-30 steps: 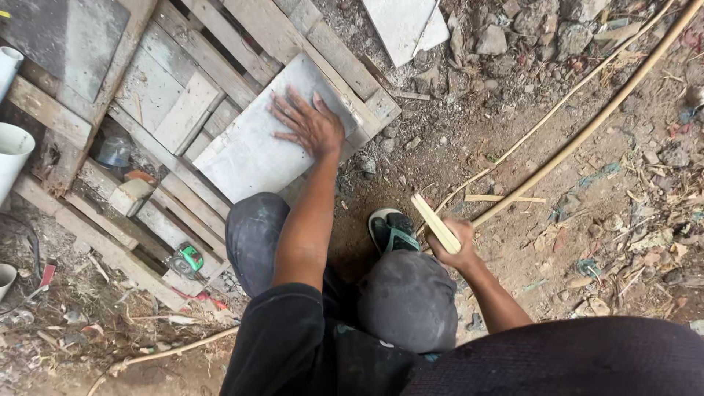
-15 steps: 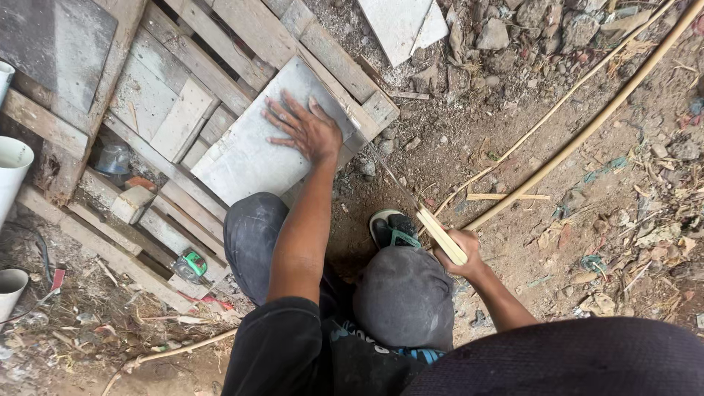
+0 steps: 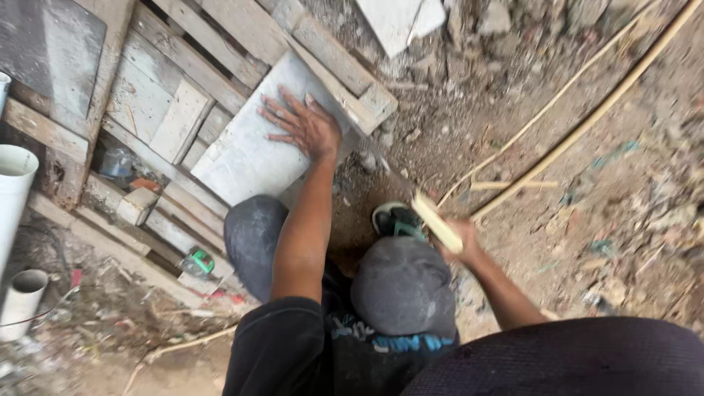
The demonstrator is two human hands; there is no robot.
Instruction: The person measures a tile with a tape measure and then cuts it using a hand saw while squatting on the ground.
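Observation:
My left hand (image 3: 304, 125) lies flat, fingers spread, on a grey stone tile (image 3: 246, 161) that rests on a wooden pallet (image 3: 220, 29). My right hand (image 3: 463, 246) grips the pale wooden handle (image 3: 434, 218) of a tool. A thin dark blade runs from the handle up-left towards the tile's near right edge. The hand and handle are slightly blurred. I am squatting, with my left knee (image 3: 253, 235) below the tile and my right knee (image 3: 403, 282) beside the tool hand. A foot in a green sandal (image 3: 396, 218) stands just under the handle.
Two white pipe ends (image 3: 16, 183) (image 3: 23, 301) stand at the left edge. A small green tape measure (image 3: 198, 262) lies by the pallet's near rail. A long bamboo pole (image 3: 587, 117) crosses the rubble-strewn dirt on the right. A pale slab (image 3: 400, 18) lies at the top.
My right hand has shifted the tool handle a little, down and then back up. My left hand stays pressed on the tile.

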